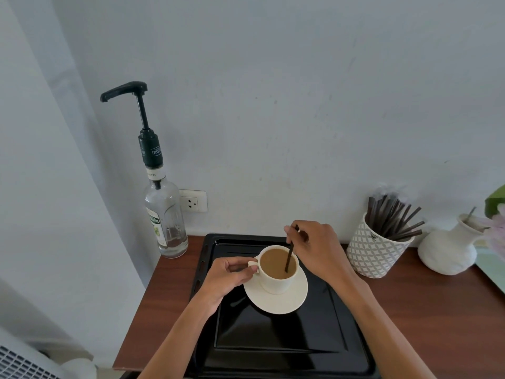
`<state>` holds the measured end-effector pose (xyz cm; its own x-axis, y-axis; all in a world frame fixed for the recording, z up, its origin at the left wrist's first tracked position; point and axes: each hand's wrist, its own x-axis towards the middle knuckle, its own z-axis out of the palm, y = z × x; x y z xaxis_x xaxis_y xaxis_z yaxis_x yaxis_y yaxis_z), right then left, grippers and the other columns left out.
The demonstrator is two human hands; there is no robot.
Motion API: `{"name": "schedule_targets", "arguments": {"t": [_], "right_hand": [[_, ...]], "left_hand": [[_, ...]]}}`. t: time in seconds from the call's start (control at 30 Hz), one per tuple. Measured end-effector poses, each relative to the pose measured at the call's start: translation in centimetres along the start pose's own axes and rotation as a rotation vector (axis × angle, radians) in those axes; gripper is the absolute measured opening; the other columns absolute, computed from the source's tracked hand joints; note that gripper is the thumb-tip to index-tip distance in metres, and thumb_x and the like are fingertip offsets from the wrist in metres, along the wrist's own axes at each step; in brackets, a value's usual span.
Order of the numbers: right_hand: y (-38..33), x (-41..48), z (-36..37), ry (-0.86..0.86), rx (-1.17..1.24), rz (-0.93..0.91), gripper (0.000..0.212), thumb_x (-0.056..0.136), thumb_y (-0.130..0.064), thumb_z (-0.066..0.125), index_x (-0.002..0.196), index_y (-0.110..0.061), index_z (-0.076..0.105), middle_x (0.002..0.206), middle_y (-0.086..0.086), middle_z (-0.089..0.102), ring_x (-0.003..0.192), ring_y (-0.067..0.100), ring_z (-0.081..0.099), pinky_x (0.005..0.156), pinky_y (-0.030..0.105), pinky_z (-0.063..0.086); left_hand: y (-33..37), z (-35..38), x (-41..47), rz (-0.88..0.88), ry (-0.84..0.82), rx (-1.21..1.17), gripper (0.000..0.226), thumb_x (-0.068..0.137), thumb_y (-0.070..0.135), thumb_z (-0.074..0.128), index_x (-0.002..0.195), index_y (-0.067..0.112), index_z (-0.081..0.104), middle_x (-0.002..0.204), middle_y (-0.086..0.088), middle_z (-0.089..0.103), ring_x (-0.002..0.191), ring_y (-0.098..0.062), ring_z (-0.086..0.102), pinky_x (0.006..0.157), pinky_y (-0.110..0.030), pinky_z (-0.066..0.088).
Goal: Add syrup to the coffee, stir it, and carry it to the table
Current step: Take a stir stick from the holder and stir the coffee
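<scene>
A cream cup (276,283) full of milky coffee (273,265) stands on a cream saucer (287,303), on a black tray (273,348). My left hand (228,279) pinches the cup's handle on its left side. My right hand (318,248) holds a dark stir stick (288,257) whose lower end dips into the coffee. The syrup bottle (168,220), clear glass with a tall black pump, stands at the counter's back left corner, apart from both hands.
A patterned white pot (374,255) with several dark stir sticks stands right of the tray. Beyond it sit a white vase (448,248) and pink flowers at the right edge. The brown counter (437,310) ends at the left near the wall; a socket (192,201) is behind the bottle.
</scene>
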<state>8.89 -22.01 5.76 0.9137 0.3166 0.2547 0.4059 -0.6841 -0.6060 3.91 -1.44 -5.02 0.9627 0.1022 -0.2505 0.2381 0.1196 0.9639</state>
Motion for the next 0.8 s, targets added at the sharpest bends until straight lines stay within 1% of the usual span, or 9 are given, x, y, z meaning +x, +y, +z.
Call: {"name": "schedule_targets", "arguments": {"t": [0.07, 0.2, 0.27, 0.33, 0.47, 0.53, 0.63, 0.7, 0.8], "right_hand": [[-0.6, -0.2, 0.7, -0.018, 0.053, -0.003, 0.035, 0.102, -0.036, 0.056, 0.074, -0.02, 0.069, 0.058, 0.0, 0.068, 0.058, 0.022, 0.067, 0.068, 0.045, 0.059], [-1.7, 0.8, 1.7, 0.022, 0.053, -0.011, 0.032, 0.103, -0.033, 0.057, 0.081, -0.015, 0.071, 0.065, 0.0, 0.071, 0.063, 0.019, 0.069, 0.071, 0.044, 0.06], [-1.7, 1.3, 1.4, 0.045, 0.011, -0.011, 0.031, 0.104, -0.032, 0.056, 0.084, -0.014, 0.071, 0.069, 0.0, 0.072, 0.064, 0.019, 0.07, 0.069, 0.043, 0.06], [-1.2, 1.4, 0.8, 0.082, -0.058, -0.009, 0.03, 0.104, -0.031, 0.056, 0.084, -0.014, 0.069, 0.067, 0.0, 0.07, 0.06, 0.02, 0.067, 0.064, 0.041, 0.059], [0.3, 0.5, 0.1, 0.122, -0.097, 0.021, 0.037, 0.104, -0.029, 0.055, 0.073, -0.009, 0.063, 0.056, 0.009, 0.063, 0.053, 0.029, 0.058, 0.058, 0.046, 0.054], [0.4, 0.0, 0.3, 0.098, -0.034, 0.031, 0.039, 0.103, -0.03, 0.056, 0.07, -0.011, 0.064, 0.055, 0.005, 0.063, 0.052, 0.026, 0.058, 0.06, 0.046, 0.054], [-0.4, -0.1, 1.2, 0.069, 0.061, 0.023, 0.036, 0.103, -0.031, 0.058, 0.072, -0.016, 0.068, 0.058, -0.004, 0.068, 0.056, 0.015, 0.067, 0.066, 0.041, 0.059], [-1.0, 0.5, 1.9, 0.081, 0.084, 0.011, 0.033, 0.103, -0.031, 0.058, 0.077, -0.014, 0.07, 0.064, -0.006, 0.07, 0.061, 0.014, 0.069, 0.068, 0.039, 0.06], [-1.1, 1.4, 2.0, 0.114, 0.029, 0.001, 0.031, 0.104, -0.031, 0.056, 0.083, -0.013, 0.069, 0.068, -0.005, 0.07, 0.062, 0.017, 0.068, 0.064, 0.038, 0.059]], "left_hand": [[0.1, 0.0, 0.0, -0.001, -0.003, 0.009, 0.021, 0.085, 0.012, 0.082, 0.106, 0.015, 0.083, 0.103, -0.008, 0.083, 0.109, -0.021, 0.075, 0.102, -0.037, 0.058], [0.2, -0.1, 0.0, -0.002, -0.008, 0.037, 0.021, 0.085, 0.012, 0.082, 0.106, 0.016, 0.083, 0.103, -0.008, 0.083, 0.108, -0.022, 0.075, 0.104, -0.042, 0.056], [0.2, -0.2, 0.0, -0.004, -0.009, 0.04, 0.021, 0.085, 0.012, 0.082, 0.106, 0.015, 0.083, 0.104, -0.009, 0.083, 0.109, -0.023, 0.075, 0.105, -0.044, 0.055], [0.2, -0.2, 0.0, -0.003, -0.009, 0.034, 0.021, 0.085, 0.012, 0.082, 0.106, 0.014, 0.083, 0.104, -0.01, 0.082, 0.11, -0.024, 0.075, 0.106, -0.045, 0.055], [0.3, -0.1, -0.1, -0.001, -0.008, 0.019, 0.02, 0.086, 0.012, 0.082, 0.105, 0.014, 0.083, 0.103, -0.011, 0.083, 0.11, -0.025, 0.074, 0.106, -0.043, 0.055], [0.3, 0.0, -0.2, -0.001, -0.004, 0.009, 0.02, 0.086, 0.011, 0.082, 0.106, 0.012, 0.083, 0.103, -0.012, 0.082, 0.111, -0.026, 0.074, 0.106, -0.043, 0.055], [0.4, 0.0, -0.2, -0.003, -0.003, 0.006, 0.02, 0.086, 0.011, 0.081, 0.106, 0.012, 0.082, 0.104, -0.012, 0.082, 0.111, -0.026, 0.074, 0.105, -0.043, 0.055], [0.5, 0.0, -0.3, -0.006, -0.003, 0.014, 0.019, 0.086, 0.012, 0.081, 0.105, 0.013, 0.083, 0.103, -0.011, 0.082, 0.11, -0.025, 0.075, 0.105, -0.042, 0.056], [0.4, -0.1, -0.3, -0.014, -0.006, 0.014, 0.019, 0.086, 0.012, 0.082, 0.104, 0.015, 0.083, 0.102, -0.009, 0.083, 0.109, -0.025, 0.075, 0.104, -0.041, 0.056]]}}
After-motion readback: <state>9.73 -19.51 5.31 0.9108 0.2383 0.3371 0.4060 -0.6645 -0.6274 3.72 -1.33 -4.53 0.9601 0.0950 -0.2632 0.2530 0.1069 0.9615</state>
